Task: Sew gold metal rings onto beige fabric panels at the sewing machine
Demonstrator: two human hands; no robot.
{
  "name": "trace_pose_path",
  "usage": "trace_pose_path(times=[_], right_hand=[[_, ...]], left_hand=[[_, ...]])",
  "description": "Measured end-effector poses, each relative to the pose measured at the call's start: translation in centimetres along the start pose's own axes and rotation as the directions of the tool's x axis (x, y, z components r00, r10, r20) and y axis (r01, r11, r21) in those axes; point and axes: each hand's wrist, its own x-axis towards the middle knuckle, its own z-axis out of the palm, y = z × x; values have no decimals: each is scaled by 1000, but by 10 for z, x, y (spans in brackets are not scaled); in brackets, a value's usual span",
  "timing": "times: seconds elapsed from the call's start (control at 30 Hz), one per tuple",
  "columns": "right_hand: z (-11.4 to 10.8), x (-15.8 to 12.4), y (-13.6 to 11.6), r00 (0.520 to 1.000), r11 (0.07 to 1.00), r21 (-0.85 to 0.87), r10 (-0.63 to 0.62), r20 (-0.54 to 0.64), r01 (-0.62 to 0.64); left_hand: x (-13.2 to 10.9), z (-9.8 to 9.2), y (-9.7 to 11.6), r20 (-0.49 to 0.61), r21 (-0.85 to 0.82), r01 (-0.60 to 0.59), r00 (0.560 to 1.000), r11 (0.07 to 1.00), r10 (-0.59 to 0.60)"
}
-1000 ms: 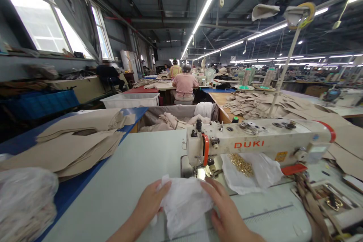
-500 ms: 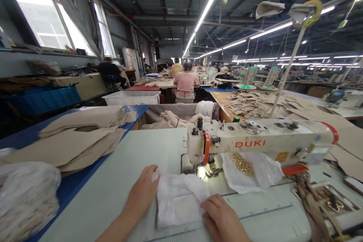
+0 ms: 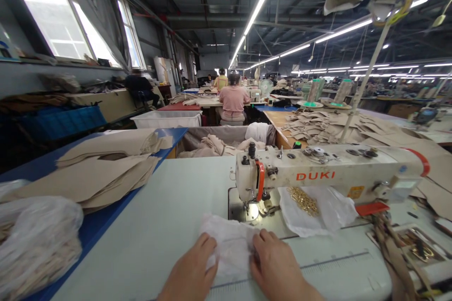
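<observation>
A crumpled white piece of thin material (image 3: 231,240), perhaps a plastic bag or soft sheet, lies on the pale green sewing table (image 3: 176,197). My left hand (image 3: 197,263) grips its left edge between thumb and fingers. At its right edge my right hand (image 3: 273,263) is closed on it, fingers curled. Just beyond stands a white sewing machine (image 3: 328,169) marked DUKI, its needle area lit. Under the machine's arm, a white bag (image 3: 332,216) lies open with gold metal rings (image 3: 303,201) on it.
Stacks of beige cut pieces (image 3: 102,169) lie on a blue table at left, beside a clear plastic bag (image 3: 42,244). A tray of metal parts (image 3: 420,244) and hanging straps (image 3: 395,254) are at right. Behind the machine is a fabric bin (image 3: 219,146). A person in pink (image 3: 233,101) sits ahead.
My left hand has moved from the far left corner down toward me along the white material's left edge. My right hand has shifted slightly up, its fingers now more curled on the material.
</observation>
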Motion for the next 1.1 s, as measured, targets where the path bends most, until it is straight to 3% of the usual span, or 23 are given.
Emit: trace_pose_path(times=[0.1, 0.17, 0.3, 0.37, 0.43, 0.53, 0.63, 0.73, 0.8, 0.87, 0.93, 0.97, 1.03, 1.1], right_hand=[[1, 0, 7, 998, 995, 83, 50, -31, -47], [0, -1, 16, 992, 968, 226, 123, -42, -110], [2, -4, 41, 962, 757, 608, 270, 44, -240], [5, -8, 53, 951, 645, 710, 285, 119, -283], [7, -12, 60, 953, 653, 703, 277, 124, -282], [6, -15, 63, 967, 813, 533, 250, 49, -237], [1, -16, 64, 972, 898, 374, 225, 65, -232], [-6, -15, 60, 982, 936, 302, 186, 15, -182], [-13, -16, 50, 986, 955, 291, 96, -134, -54], [-19, -17, 32, 961, 946, 293, -55, -272, 137], [-23, -15, 11, 929, 891, 314, -247, -275, 329], [-24, -13, 2, 914, 855, 331, -339, -225, 399], [-21, -8, -10, 903, 833, 357, -418, -94, 423], [-16, -2, -9, 940, 882, 353, -342, 22, 313]], left_hand=[[-2, -8, -11, -61, -127, 14, 998, 992, -22], [-7, -11, -19, -107, -194, 87, 988, 977, -109], [-21, -8, -38, -106, -268, 323, 927, 908, -360], [-28, -6, -44, -104, -267, 395, 895, 879, -433], [-32, -8, -46, -108, -226, 421, 885, 879, -452], [-34, -19, -41, -59, -149, 418, 901, 896, -430], [-33, -32, -38, 25, -85, 420, 907, 903, -420], [-36, -37, -37, -94, -21, 369, 925, 929, -369], [-39, -34, -33, -256, 40, 234, 942, 971, -216], [-39, -27, -24, -296, 133, -7, 954, 991, 46], [-33, -21, -12, -187, 177, -224, 948, 959, 256], [-28, -19, -5, -112, 165, -273, 950, 948, 293], [-15, -20, 4, 39, 106, -234, 972, 966, 231], [-3, -28, 7, 164, 52, -111, 981, 992, 102]])
